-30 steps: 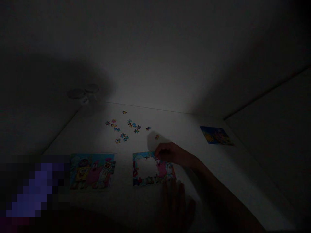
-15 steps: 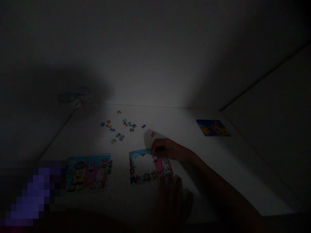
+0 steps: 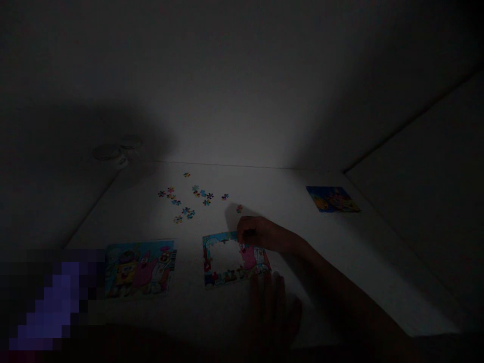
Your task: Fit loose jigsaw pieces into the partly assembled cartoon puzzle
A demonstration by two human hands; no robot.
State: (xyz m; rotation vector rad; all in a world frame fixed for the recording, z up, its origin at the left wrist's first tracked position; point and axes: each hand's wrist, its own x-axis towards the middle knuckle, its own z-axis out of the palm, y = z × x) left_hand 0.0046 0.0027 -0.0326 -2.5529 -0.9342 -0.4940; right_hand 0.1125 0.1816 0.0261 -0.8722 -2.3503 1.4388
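Observation:
A partly assembled jigsaw puzzle with cartoon figures lies on the white table, its frame and right part joined around a bare gap. Over its top edge, my right hand is closed in a pinch, fingertips down at the pieces beside the gap. Whatever those fingers hold is hidden. My left hand rests flat at the puzzle's lower right edge, fingers stretched out and touching it. Just beyond my right hand lies a loose puzzle piece. The light is very dim.
Several loose puzzle pieces lie scattered behind and left of the puzzle. A picture sheet of the same characters lies at left. A blue picture card or box lies at right. Round-lidded containers stand at the back left, near the wall.
The view has shifted slightly, so everything sits a little further right. Both hands keep nearly the same place and pose at the puzzle.

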